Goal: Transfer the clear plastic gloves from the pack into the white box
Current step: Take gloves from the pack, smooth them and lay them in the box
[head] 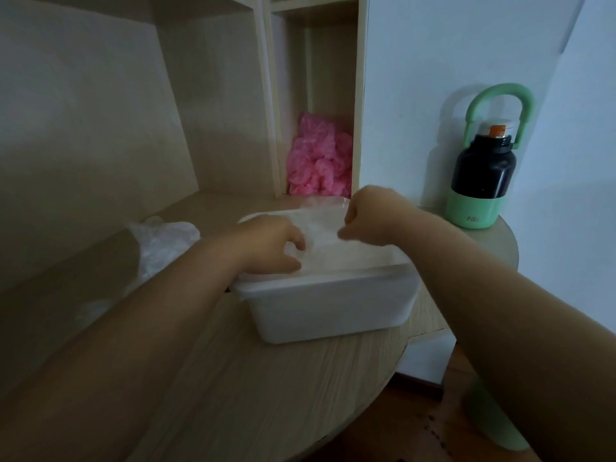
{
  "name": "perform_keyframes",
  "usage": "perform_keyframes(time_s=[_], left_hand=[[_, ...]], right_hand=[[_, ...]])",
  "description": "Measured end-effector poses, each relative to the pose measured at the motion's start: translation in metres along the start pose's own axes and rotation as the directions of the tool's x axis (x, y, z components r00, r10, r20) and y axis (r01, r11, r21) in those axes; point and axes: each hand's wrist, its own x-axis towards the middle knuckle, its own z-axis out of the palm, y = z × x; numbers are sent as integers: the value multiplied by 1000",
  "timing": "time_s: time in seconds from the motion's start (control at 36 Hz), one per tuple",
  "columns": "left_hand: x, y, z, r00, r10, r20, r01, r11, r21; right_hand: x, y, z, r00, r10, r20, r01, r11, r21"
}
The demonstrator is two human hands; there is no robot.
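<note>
Step in hand, judged: settling gloves into the box.

- White box (333, 311), near the tabletop's (233, 378) right edge: holds clear plastic gloves (336, 241), heaped to the rim.
- Left hand (270, 245): fingers (296, 243) curled, gripping the heap.
- Right hand (366, 215): fingers curled; grip cannot be told.
- Pack (163, 241), toward the left edge: crumpled, contents unclear.

Next move calls for tucking the heap below the rim.

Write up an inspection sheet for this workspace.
Surface: wooden table, rounded edge, carrying the white box.
Job's things: clear gloves piled in the white box; crumpled pack lies left of it.
Clutter: black bottle with green handle, upright at right.
Hands: left hand grips the clear gloves; right hand curled over them, grip unclear.
Cables: nothing seen.
Surroundings: wooden shelves holding a pink plastic bundle; white wall.
</note>
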Motion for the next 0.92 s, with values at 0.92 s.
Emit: perform_keyframes(time_s=[0.92], left_hand=[[-211, -94, 36, 883, -468, 35, 449, 819, -357]], right_hand=[[-74, -185, 69, 865, -404, -299, 502, 700, 508]])
